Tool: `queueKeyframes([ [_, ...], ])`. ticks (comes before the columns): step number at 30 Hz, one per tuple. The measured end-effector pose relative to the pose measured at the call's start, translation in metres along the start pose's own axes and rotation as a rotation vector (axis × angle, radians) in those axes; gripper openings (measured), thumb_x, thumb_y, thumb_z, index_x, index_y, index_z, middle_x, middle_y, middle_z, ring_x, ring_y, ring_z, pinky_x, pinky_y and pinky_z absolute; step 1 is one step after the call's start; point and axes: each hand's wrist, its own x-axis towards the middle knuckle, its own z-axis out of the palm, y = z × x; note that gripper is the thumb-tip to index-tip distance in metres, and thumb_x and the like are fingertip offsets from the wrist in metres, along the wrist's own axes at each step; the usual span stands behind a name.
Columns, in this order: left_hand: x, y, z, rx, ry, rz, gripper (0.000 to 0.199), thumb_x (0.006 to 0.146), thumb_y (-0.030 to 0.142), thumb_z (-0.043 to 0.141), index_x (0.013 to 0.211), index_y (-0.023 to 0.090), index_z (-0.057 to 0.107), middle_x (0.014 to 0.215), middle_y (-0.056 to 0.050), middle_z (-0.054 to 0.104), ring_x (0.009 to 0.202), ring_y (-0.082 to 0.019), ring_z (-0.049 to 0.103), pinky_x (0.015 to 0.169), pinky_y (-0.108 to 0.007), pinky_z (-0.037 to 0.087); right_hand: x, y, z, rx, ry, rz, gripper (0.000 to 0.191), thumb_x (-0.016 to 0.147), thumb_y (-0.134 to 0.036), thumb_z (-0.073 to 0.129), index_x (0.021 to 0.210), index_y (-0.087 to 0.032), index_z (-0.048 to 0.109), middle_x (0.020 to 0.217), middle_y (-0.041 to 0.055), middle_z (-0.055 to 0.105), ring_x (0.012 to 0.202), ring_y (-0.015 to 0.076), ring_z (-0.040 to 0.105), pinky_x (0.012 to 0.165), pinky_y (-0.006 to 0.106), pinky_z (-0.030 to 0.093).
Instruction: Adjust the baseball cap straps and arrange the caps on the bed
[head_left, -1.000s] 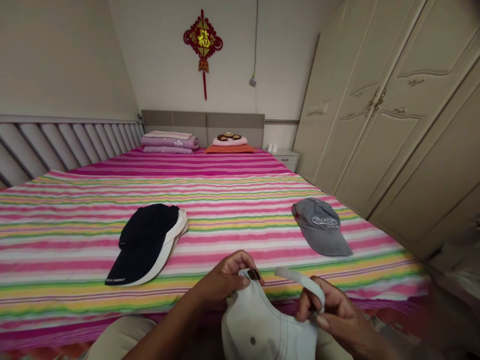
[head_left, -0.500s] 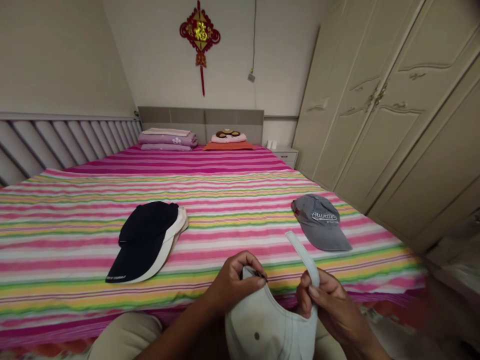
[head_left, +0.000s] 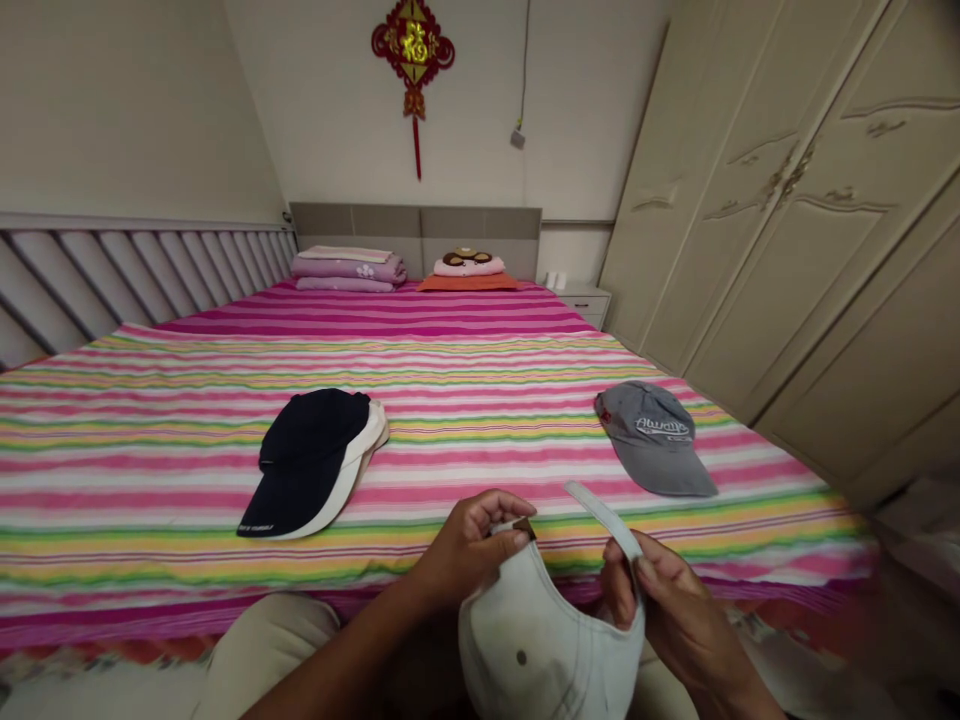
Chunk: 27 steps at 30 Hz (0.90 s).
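Left hand (head_left: 480, 535): thumb and fingers clamped on the rim of the pale cap (head_left: 551, 640), beside its brown tab (head_left: 525, 527). Thumb lies along the near side, tip pointing right; index finger arches above it, reaching past the tab. Remaining fingers mostly hidden behind; their grip cannot be told.

Right hand (head_left: 671, 595): thumb and curled index finger pinched together on the strap (head_left: 604, 515), near where it joins the cap. Thumb on the near side, fingers bent behind and through the opening. Free end of strap projects up and to the left, apart from the tab.

Back of left hand faces up and left; its forearm slopes in from bottom left. Right forearm enters from bottom right, only a short length visible. Hands at about equal height, gap of the cap's back opening between them.

Cap position: low centre, between the person's knees, opening upward, before the near edge of the bed (head_left: 480, 390).

Further out, on the striped cover: dark navy cap (head_left: 311, 450) to the left, with white showing along its edge; grey cap (head_left: 652, 440) to the right, brim toward the person. Both untouched. Folded bedding (head_left: 349, 270) lies by the headboard (head_left: 480, 228); wardrobe (head_left: 750, 230) on the right.
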Motion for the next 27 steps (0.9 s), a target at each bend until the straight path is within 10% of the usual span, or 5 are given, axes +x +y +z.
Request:
queueKeyframes([
  [9, 0.001, 0.019, -0.011, 0.031, -0.124, -0.016, 0.037, 0.056, 0.018, 0.074, 0.090, 0.016, 0.059, 0.074, -0.001, 0.058, 0.063, -0.008, 0.051, 0.057, -0.020, 0.038, 0.005, -0.014, 0.005, 0.024, -0.077, -0.050, 0.025, 0.072, -0.041, 0.062, 0.075, -0.017, 0.058, 0.052, -0.0015, 0.054, 0.039, 0.0063, 0.040, 0.042, 0.022, 0.028],
  [17, -0.021, 0.074, 0.000, 0.550, -0.007, 0.337, 0.026, 0.068, 0.020, 0.063, 0.094, 0.019, 0.064, 0.079, -0.004, 0.062, 0.072, -0.015, 0.056, 0.066, -0.026, 0.043, 0.006, -0.016, 0.025, 0.119, -0.084, -0.110, 0.021, 0.075, -0.040, 0.059, 0.081, -0.020, 0.055, 0.043, -0.0053, 0.047, 0.034, 0.0068, 0.036, 0.038, 0.022, 0.025],
  [27, -0.016, 0.055, -0.011, 0.591, -0.010, 0.330, 0.025, 0.072, 0.023, 0.059, 0.096, 0.018, 0.065, 0.080, -0.005, 0.065, 0.075, -0.016, 0.058, 0.071, -0.028, 0.043, 0.014, -0.021, 0.017, -0.052, -0.304, 0.032, 0.023, 0.076, -0.039, 0.059, 0.077, -0.017, 0.054, 0.057, 0.0001, 0.060, 0.034, 0.0055, 0.044, 0.038, 0.019, 0.032],
])
